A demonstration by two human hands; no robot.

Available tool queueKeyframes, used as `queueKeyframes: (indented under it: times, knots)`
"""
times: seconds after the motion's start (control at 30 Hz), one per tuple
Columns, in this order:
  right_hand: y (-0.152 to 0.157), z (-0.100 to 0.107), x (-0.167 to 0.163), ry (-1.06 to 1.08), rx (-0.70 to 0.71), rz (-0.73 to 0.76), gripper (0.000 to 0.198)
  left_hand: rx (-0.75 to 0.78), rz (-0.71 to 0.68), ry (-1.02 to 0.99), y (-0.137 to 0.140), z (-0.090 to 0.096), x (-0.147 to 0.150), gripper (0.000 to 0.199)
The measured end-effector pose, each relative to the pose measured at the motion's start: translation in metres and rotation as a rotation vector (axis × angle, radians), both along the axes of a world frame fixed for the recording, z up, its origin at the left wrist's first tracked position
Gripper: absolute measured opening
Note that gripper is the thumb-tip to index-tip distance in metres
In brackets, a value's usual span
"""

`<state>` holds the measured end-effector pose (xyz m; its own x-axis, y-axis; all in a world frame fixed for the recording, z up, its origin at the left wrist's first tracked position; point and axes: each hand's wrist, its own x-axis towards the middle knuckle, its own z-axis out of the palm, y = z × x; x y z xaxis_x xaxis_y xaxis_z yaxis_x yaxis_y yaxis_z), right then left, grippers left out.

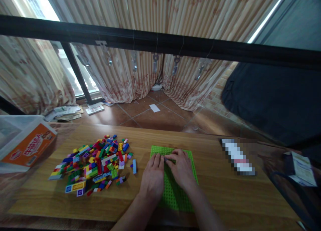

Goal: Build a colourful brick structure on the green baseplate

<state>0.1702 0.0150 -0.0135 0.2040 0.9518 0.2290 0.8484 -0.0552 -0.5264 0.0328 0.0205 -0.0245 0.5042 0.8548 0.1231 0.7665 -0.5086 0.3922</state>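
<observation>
A bright green studded building-block baseplate (pixel 175 197) lies on the wooden table, partly covered by my hands and forearms. My left hand (pixel 152 177) rests over its upper left part, fingers close together and bent down, tips hard to see. From the right, my right hand (pixel 181 165) reaches across the upper half with thumb and forefinger pinched towards the left fingertips. A tiny dark piece, apparently a small brick (pixel 165 159), shows between the two hands; its shape is mostly hidden. Left of the plate lies a loose pile of coloured building bricks (pixel 100 164).
A light blue brick (pixel 134 166) lies between pile and plate. At the left stands a translucent plastic box (pixel 15 137) with an orange label. A blurred-out flat object (pixel 238 157) lies on the right of the table (pixel 215 197). A dark rail (pixel 160 40) crosses beyond it.
</observation>
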Motion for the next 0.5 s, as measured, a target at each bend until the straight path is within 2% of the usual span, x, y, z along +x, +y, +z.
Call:
queueKeyframes:
  times: [0.2, 0.4, 0.5]
  knots:
    - [0.002, 0.003, 0.0, 0.003, -0.037, -0.023, 0.013, -0.012, 0.048, 0.068, -0.001, 0.007, 0.007, 0.055]
    - [-0.002, -0.002, 0.003, 0.042, 0.036, 0.006, 0.013, 0.045, 0.049, -0.054, -0.001, -0.006, 0.003, 0.056]
    - [-0.003, -0.005, 0.011, 0.143, 0.054, 0.046, 0.018, 0.083, 0.062, -0.11, -0.001, -0.006, 0.002, 0.053]
